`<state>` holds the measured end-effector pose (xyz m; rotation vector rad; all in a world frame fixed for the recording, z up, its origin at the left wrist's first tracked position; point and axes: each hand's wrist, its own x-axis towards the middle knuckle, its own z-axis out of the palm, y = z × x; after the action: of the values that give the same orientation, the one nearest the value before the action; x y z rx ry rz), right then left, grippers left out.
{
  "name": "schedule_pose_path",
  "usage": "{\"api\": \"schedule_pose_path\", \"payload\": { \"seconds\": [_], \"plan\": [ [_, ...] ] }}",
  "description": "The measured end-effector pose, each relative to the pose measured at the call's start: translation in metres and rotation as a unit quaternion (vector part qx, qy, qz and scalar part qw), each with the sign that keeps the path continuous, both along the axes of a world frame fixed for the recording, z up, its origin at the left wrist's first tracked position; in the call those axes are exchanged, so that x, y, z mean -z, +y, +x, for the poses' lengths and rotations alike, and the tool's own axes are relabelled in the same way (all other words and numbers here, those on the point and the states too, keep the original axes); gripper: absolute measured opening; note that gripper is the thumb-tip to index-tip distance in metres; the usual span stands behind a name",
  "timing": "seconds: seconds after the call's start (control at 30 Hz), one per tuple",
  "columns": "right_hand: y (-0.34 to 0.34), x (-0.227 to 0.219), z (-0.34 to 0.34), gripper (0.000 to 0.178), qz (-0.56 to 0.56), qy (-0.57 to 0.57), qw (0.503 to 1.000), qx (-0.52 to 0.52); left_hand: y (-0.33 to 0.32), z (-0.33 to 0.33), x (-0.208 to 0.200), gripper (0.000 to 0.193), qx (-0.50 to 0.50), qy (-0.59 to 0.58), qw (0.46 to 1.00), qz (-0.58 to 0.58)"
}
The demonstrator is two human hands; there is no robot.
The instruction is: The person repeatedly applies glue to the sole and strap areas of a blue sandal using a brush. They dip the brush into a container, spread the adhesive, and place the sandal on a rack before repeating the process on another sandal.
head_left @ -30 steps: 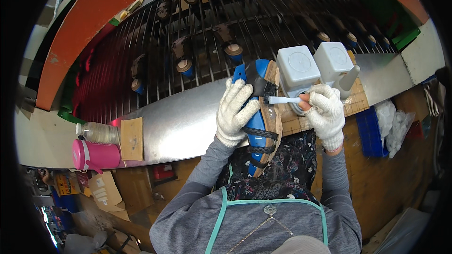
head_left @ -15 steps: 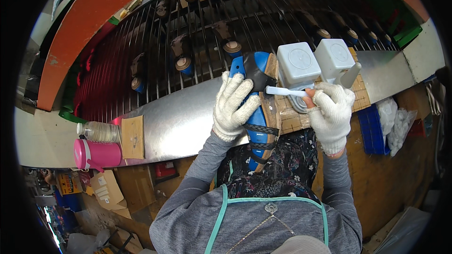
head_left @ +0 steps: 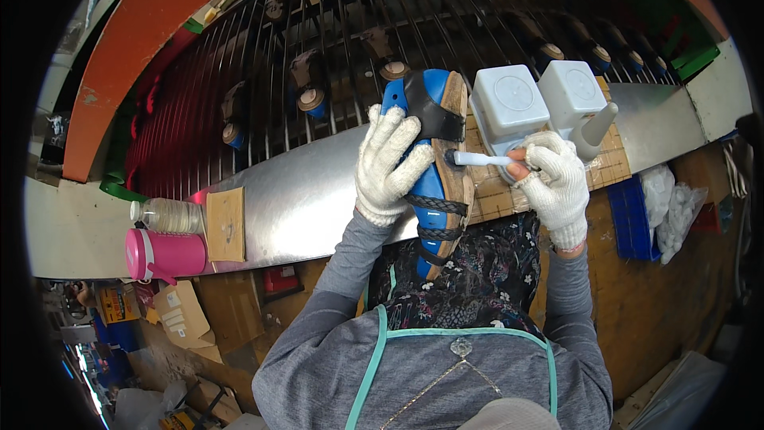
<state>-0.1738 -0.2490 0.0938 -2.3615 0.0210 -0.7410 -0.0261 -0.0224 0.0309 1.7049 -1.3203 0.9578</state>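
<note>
A strappy sandal on a blue shoe last (head_left: 427, 169) lies on its side, its tan sole edge facing right and its black straps wrapped over the blue. My left hand (head_left: 390, 161), in a white knit glove, grips the last from the left with its fingers over it. In my gloved right hand (head_left: 555, 183) is a thin white-handled brush (head_left: 483, 160), pinched between bare thumb and fingertip. Its dark tip touches the sole edge near the middle of the sandal. Beyond my right hand stand two white plastic containers (head_left: 511, 102), with a grey-white nozzle (head_left: 594, 131) beside them.
A metal ledge (head_left: 298, 207) runs before a rack of rods (head_left: 270, 111) holding several more lasted sandals (head_left: 310, 95). At left are a pink jug (head_left: 171, 255), a clear bottle (head_left: 171, 216) and a cardboard piece (head_left: 226, 224). A blue crate (head_left: 634, 219) is at right.
The sandal has shifted slightly away from me with my left hand. Against the sole, the brush tip has moved nearer to me, down from the wide black strap.
</note>
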Motion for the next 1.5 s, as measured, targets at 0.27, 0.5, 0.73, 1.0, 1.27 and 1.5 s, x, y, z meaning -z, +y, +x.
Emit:
{"api": "schedule_pose_path", "payload": {
  "seconds": [0.27,0.5,0.73,1.0,1.27,1.5],
  "plan": [
    [0.002,0.005,-0.005,0.017,0.028,0.036,0.999,-0.020,0.005,0.009,-0.003,0.057,-0.016,-0.011,1.000,-0.012],
    [0.010,0.007,-0.011,0.019,0.042,0.040,0.998,-0.017,0.004,0.013,-0.003,0.052,-0.042,-0.014,0.998,-0.034],
    [0.010,0.015,-0.009,0.018,0.197,0.037,0.977,-0.074,-0.001,0.009,0.001,0.047,-0.053,0.006,0.996,-0.070],
    [0.046,0.042,-0.010,0.014,0.414,0.075,0.907,-0.007,-0.011,0.005,0.016,0.046,-0.076,0.008,0.986,-0.148],
    [0.067,0.038,-0.051,0.021,0.418,0.125,0.900,0.004,-0.002,0.006,0.022,0.052,-0.154,-0.008,0.979,-0.134],
    [0.077,0.037,-0.039,0.017,0.206,0.040,0.974,0.091,0.006,0.008,0.022,0.056,-0.139,-0.023,0.985,-0.102]
  ]
}}
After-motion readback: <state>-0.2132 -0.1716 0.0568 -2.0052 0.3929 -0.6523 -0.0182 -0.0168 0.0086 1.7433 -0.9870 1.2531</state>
